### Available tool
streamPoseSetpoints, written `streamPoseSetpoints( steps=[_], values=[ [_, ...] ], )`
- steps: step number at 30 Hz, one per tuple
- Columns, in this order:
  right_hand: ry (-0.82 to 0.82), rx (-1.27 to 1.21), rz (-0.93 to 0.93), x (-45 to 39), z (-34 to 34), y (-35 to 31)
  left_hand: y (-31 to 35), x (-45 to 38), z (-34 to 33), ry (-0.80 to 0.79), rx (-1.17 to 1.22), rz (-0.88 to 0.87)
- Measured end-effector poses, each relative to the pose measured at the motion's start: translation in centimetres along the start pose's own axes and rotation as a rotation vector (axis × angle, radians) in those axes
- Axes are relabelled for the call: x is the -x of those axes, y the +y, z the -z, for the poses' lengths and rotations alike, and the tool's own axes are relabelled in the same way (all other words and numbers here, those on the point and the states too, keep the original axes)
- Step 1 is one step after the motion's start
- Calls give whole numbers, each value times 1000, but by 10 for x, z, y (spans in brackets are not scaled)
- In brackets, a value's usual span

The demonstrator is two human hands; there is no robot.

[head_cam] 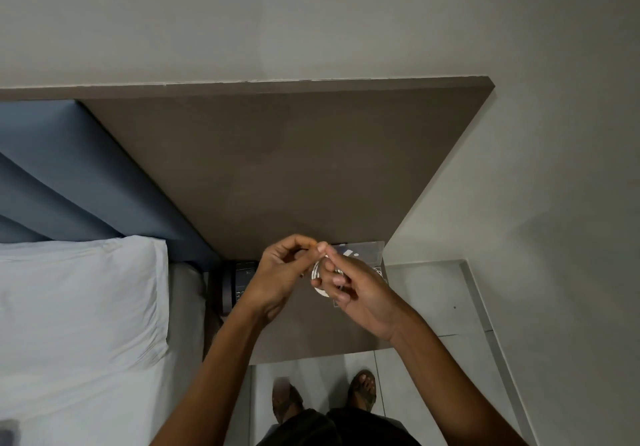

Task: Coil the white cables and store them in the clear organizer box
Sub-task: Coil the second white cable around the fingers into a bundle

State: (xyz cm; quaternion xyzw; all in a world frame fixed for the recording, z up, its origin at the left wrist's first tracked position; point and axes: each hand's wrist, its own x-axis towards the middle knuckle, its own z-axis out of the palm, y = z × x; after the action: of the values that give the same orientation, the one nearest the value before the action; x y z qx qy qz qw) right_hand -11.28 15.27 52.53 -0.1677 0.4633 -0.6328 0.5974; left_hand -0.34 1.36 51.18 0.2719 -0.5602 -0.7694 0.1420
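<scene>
Above the brown bedside surface (277, 334), the right hand (356, 293) has its fingers curled round a small coil of thin white cable (317, 274), while the left hand (277, 272) pinches the cable's free end beside it. Just behind the coil (partly hidden) lies the clear plastic organizer box (367, 251), nearer the right hand.

A brown bedside table (311, 334) stands under a tall brown wall panel (277, 168), with a dark telephone (239, 282) at its left edge, a white pillow (79, 300) beyond, and sandalled feet (362, 390) on pale floor tiles (433, 293).
</scene>
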Motion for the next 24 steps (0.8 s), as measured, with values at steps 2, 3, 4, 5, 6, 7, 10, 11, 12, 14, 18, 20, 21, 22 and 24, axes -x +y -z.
streamPoseSetpoints(
  steps=[2,3,4,5,6,7,10,11,12,14,18,20,21,22,24],
  values=[
    [6,-59,12,2,1,0,-1,2,-5,0,-7,0],
    [6,-92,10,3,2,2,-2,4,-7,-7,-11,0],
    [4,-130,3,4,2,3,-2,6,-9,-10,-11,4],
    [1,-177,-7,4,3,5,-3,8,-12,-12,-4,17],
    [-3,-223,-14,3,3,7,-3,9,-14,-18,6,36],
    [-4,-264,-16,3,4,8,-4,11,-15,-38,13,49],
    [15,-355,-21,2,7,15,-9,17,-18,-115,-4,47],
    [30,-370,-29,2,9,19,-11,18,-17,-136,-27,48],
    [46,-380,-35,3,12,23,-14,19,-15,-161,-51,56],
    [82,-395,-48,5,21,33,-18,21,-9,-209,-91,92],
    [143,-439,-75,7,42,50,-36,16,-4,-257,-115,164],
    [161,-441,-76,4,50,53,-47,11,-8,-205,-97,172],
    [174,-434,-64,2,57,55,-54,5,-14,-173,-78,183],
    [197,-417,-43,1,66,58,-62,-1,-20,-144,-60,197],
    [290,-351,-26,-1,84,65,-77,-12,-33,-97,-54,220]
  ],
)
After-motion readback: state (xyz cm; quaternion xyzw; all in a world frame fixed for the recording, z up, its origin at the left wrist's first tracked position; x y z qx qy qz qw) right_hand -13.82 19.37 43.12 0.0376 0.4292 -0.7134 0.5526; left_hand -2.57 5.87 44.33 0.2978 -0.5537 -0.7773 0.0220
